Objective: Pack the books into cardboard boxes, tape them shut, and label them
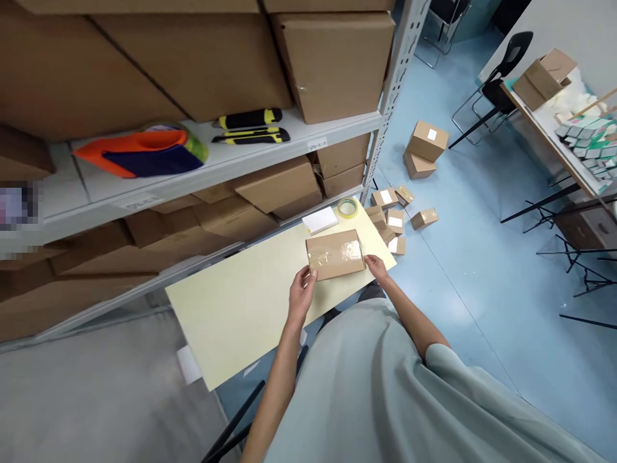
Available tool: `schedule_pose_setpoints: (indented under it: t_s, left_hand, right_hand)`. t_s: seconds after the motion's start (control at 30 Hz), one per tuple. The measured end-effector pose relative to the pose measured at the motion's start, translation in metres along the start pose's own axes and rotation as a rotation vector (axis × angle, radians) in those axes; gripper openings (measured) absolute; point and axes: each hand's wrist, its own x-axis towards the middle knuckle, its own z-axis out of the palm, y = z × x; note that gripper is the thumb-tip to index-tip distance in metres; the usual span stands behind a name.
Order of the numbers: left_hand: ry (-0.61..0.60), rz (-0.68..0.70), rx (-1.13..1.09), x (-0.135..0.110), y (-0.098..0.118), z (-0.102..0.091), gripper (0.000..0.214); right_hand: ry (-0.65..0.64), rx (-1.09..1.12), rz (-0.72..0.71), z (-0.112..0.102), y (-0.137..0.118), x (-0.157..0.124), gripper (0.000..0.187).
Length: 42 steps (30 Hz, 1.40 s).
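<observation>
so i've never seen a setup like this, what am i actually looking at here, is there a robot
No robot here: just a person's two bare hands. The single picture comes from a camera worn on the head, looking forward and down, so you see roughly what the wearer sees. The left hand and right hand hold opposite ends of a taped cardboard box on a pale yellow table. Beyond it lie a flat white item and a roll of tape. A shelf stands alongside.
</observation>
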Motion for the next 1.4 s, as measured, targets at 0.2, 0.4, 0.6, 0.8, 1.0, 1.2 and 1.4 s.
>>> schedule_pose_setpoints:
  t_s: [0.2,0.4,0.6,0.8,1.0,1.2,1.4]
  left_hand:
    - [0.042,-0.093,0.081,-0.009,0.035,0.063,0.057]
    - [-0.068,-0.093,0.176,-0.010,0.080,0.171,0.059]
    - [-0.255,0.025,0.205,0.050,0.096,0.273,0.062]
    - [-0.384,0.236,0.424,0.148,0.124,0.358,0.043]
    - [-0.405,0.204,0.296,0.171,0.138,0.387,0.052]
    - [-0.351,0.115,0.207,0.105,0.095,0.301,0.048]
    - [-0.050,-0.063,0.116,0.016,0.046,0.182,0.052]
  right_hand:
    - [-0.188,-0.042,-0.163,-0.048,-0.024,0.017,0.065]
    - [-0.094,-0.016,-0.232,-0.154,-0.037,0.036,0.080]
    - [0.148,0.027,-0.253,-0.241,-0.027,0.081,0.086]
    - [0.241,0.125,-0.297,-0.287,-0.026,0.149,0.085]
    - [0.182,0.099,-0.266,-0.302,-0.035,0.190,0.071]
    - [-0.051,0.048,-0.273,-0.263,-0.025,0.172,0.073]
    - [-0.323,0.007,-0.284,-0.199,-0.029,0.142,0.076]
